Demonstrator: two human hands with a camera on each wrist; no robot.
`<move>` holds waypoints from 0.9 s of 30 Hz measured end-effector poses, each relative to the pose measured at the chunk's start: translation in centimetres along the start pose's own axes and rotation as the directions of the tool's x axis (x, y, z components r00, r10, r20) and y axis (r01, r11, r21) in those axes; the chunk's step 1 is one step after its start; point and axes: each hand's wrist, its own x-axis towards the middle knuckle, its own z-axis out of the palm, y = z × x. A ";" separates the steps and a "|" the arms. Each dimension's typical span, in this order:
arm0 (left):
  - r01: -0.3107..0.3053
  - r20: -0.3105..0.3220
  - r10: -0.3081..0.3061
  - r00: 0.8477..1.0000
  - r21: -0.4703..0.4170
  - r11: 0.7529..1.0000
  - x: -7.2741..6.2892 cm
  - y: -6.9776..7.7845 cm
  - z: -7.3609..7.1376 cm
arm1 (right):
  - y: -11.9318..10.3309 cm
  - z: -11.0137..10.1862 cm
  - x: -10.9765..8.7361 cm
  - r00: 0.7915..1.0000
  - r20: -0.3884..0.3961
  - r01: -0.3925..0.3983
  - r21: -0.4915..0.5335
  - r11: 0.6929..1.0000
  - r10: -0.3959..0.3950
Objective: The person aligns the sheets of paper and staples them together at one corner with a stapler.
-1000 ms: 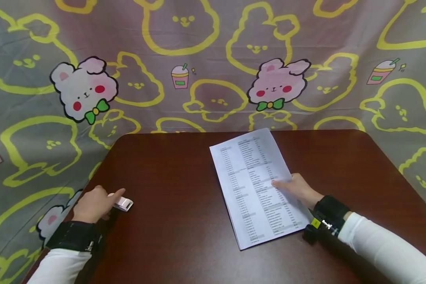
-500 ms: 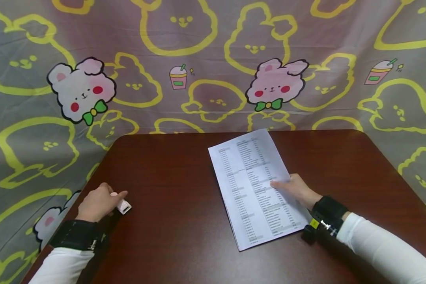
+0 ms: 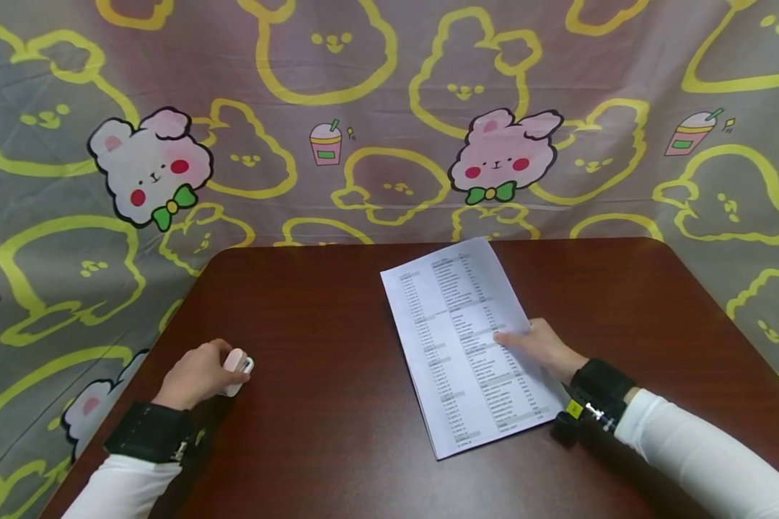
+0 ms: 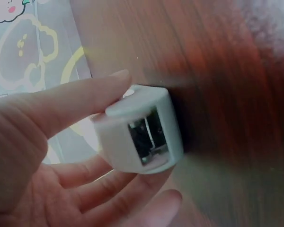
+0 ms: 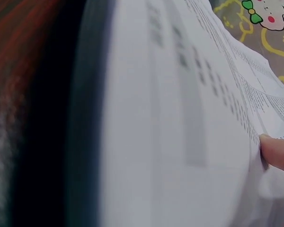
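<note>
My left hand point(image 3: 196, 375) holds a small pale stapler point(image 3: 236, 362) between thumb and fingers, low over the left side of the table. In the left wrist view the white, faintly pink stapler point(image 4: 118, 142) turns a dark opening with metal inside toward the camera. The thumb lies along its upper side and the fingers are beneath. At the right, my right hand point(image 3: 545, 348) grips the right edge of a few printed sheets point(image 3: 441, 346), its thumb on top. Those sheets are tilted above the table; the right wrist view shows the paper point(image 5: 180, 118) close up and blurred.
The dark brown table point(image 3: 318, 404) has rounded far corners. Behind it and down the left side hangs a cloth point(image 3: 389, 86) with yellow outlines and cartoon rabbits. Black bands point(image 3: 149, 431) with small devices wrap both wrists.
The left hand has shifted right and turned the stapler, so it now stands more upright between thumb and fingers. The right hand and the sheets have hardly moved.
</note>
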 end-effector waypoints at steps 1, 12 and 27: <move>-0.001 0.002 0.001 1.000 0.001 1.000 -0.1 0.0 0.0 | 0.0 0.0 0.0 1.000 0.000 -0.003 -0.003 1.000 0.003; -0.107 -0.017 0.108 0.994 0.067 0.992 -0.4 0.7 0.1 | -0.1 -0.6 0.4 1.000 0.024 -0.009 -0.022 1.000 0.010; -0.277 -0.002 0.278 0.960 0.098 0.956 4.5 5.5 2.0 | -0.1 -2.0 1.2 0.997 0.071 -0.022 -0.064 0.998 0.026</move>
